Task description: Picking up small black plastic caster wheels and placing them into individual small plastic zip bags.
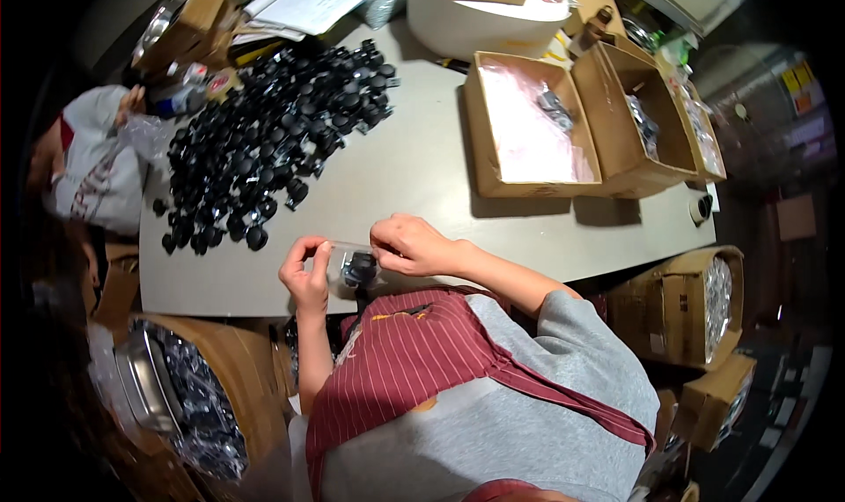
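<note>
A small clear plastic bag (336,282) with black parts (358,270) inside hangs between my hands, over the table's near edge. My left hand (306,273) pinches the bag's upper left corner between thumb and forefinger. At the upper right corner, my right hand (412,245) is closed on the bag, its fingers curled. Beyond them to the left lies a big heap of small black round-topped parts (264,136), some with shiny metal bits. I cannot tell exactly what kind of parts these are.
Open cardboard boxes (519,188) at the right hold clear bags and bagged parts. A white tub (488,28) and papers (308,7) stand at the back. A carton (251,387) of bagged parts with a metal pan (145,383) is at lower left. Another person's hand (130,104) is at far left.
</note>
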`<move>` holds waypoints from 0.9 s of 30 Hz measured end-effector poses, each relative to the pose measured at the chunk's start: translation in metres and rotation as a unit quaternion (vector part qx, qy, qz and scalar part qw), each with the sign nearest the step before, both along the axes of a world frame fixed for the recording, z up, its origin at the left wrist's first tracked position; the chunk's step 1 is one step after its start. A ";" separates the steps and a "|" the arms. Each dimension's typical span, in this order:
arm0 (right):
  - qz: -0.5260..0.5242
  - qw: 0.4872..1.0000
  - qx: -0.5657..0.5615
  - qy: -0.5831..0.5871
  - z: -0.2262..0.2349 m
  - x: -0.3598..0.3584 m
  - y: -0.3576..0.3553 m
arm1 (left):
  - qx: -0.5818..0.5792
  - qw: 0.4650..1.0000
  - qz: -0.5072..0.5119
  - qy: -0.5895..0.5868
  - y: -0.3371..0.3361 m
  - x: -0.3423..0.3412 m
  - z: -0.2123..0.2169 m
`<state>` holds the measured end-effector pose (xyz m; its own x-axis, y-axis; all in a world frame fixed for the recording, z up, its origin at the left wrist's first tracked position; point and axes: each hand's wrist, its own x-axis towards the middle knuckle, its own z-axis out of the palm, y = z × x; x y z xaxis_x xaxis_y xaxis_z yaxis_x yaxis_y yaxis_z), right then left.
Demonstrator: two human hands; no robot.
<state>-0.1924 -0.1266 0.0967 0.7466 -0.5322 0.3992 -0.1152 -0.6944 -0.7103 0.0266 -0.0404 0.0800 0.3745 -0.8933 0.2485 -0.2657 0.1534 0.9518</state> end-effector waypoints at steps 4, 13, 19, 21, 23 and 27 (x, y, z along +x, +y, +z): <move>-0.012 0.969 0.245 -0.029 0.019 -0.037 -0.001 | 0.039 0.997 -0.057 0.034 -0.016 -0.013 0.002; -0.397 0.805 0.052 -0.438 0.117 -0.218 -0.053 | 0.131 0.978 0.000 0.161 -0.002 0.015 -0.047; -0.531 0.843 0.057 -0.055 0.047 -0.282 -0.105 | 0.170 0.969 -0.036 0.174 -0.002 0.016 -0.061; -0.517 0.790 0.072 0.321 0.022 -0.269 -0.116 | 0.185 0.965 -0.047 0.181 -0.004 0.010 -0.057; -0.522 0.735 -0.053 0.430 -0.020 -0.256 -0.110 | 0.186 0.964 -0.045 0.187 -0.006 0.006 -0.054; -0.569 0.751 0.071 0.328 -0.003 -0.244 -0.108 | 0.174 0.968 -0.063 0.173 -0.003 0.000 -0.056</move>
